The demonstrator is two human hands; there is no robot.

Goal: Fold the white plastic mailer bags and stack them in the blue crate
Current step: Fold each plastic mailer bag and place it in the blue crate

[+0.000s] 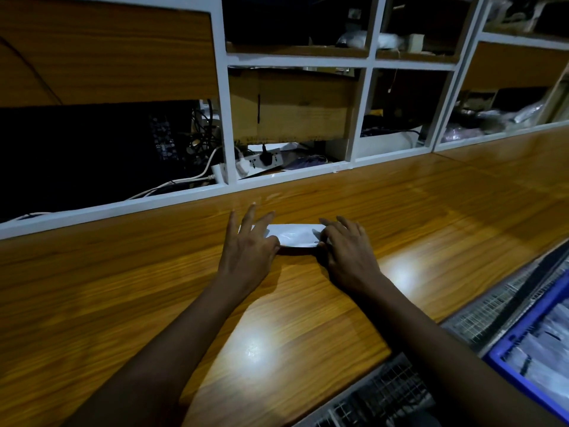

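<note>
Nearest, at the lower right, the blue crate [523, 318] is set just off the counter's edge, within easy reach, and is already partly filled with pale folded bags [548, 349]. It is bordered by a wire mesh surface [480, 312]. The wooden counter [154, 288] is used as the flat folding bed. Farther out on it, the white mailer bag [295, 235] is laid crosswise as a narrow folded strip and is pinned at both ends, presumably so that the springy plastic is kept from opening again. The left hand [249, 241] is spread over its left end, fingers straight and splayed, so the crease is pressed flat, not gripped. The right hand [348, 245] is laid over the right end with fingers lightly bent. It appears to be pressing too, though in the dim light it cannot be told whether a thumb is tucked beneath the edge. Nothing is lifted; the bag is not yet crated. Beyond, white-framed shelving [226, 118] is seen, with a cardboard box [295, 106] and a power strip [261, 161] stowed inside.
</note>
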